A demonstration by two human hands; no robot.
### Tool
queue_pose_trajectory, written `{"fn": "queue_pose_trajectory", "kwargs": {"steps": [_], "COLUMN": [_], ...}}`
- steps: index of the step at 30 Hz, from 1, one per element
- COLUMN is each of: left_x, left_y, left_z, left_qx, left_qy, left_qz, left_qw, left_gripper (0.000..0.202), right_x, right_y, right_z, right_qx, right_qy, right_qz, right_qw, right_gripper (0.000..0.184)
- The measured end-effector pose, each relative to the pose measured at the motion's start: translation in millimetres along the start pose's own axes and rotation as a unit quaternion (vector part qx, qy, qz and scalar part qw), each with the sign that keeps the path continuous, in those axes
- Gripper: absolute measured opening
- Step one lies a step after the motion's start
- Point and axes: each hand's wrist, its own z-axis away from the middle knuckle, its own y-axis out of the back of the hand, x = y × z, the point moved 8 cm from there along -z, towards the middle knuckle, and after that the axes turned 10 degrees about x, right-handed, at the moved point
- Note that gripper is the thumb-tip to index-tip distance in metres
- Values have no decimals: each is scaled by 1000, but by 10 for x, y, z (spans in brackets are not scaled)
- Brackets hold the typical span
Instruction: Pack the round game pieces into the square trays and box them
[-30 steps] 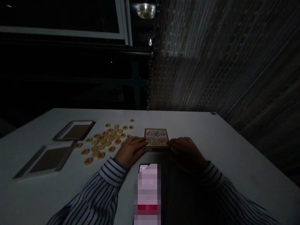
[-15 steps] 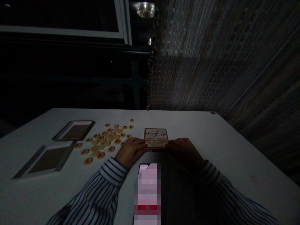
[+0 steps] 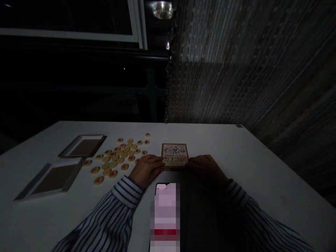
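Here's the Chinese chess box (image 3: 175, 151), flat on the tabletop (image 3: 262, 175), squarely between both hands! The left hand (image 3: 147, 169) has fingers bent against its near left corner; the right hand (image 3: 208, 171), deep in shadow, meets the near right. Neither is nearer. Gripping or merely touching? Cannot tell. Long axis? Too foreshortened to call.

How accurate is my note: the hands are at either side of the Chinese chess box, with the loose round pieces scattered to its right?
One slip: the loose round pieces lie to the left of the Chinese chess box, as the head view shows. The left hand and right hand are indeed at either side.
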Motion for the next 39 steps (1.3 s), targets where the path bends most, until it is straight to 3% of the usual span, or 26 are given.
{"fn": "queue_pose_trajectory", "kwargs": {"steps": [16, 23, 31, 35, 39], "left_x": [4, 12, 43, -24, -113], "left_y": [-12, -5, 14, -57, -249], "left_z": [-7, -17, -105, -233, -291], "left_qx": [-2, -5, 18, 40, 7], "left_qy": [9, 13, 25, 53, 53], "left_qz": [-4, -11, -4, -20, -38], "left_qw": [1000, 1000, 1000, 998, 998], "left_gripper": [20, 20, 24, 34, 41], "right_x": [-6, -33, -29, -3, 30], "right_y": [1, -6, -103, -132, -154], "right_z": [-7, -98, -149, -134, -130], "right_qx": [-2, 27, -19, -15, -11], "right_qy": [-3, -4, -15, -16, -25], "right_qz": [3, -5, -22, -22, -21], "right_qw": [1000, 1000, 999, 1000, 999], "right_gripper": [20, 22, 21, 22, 22]}}
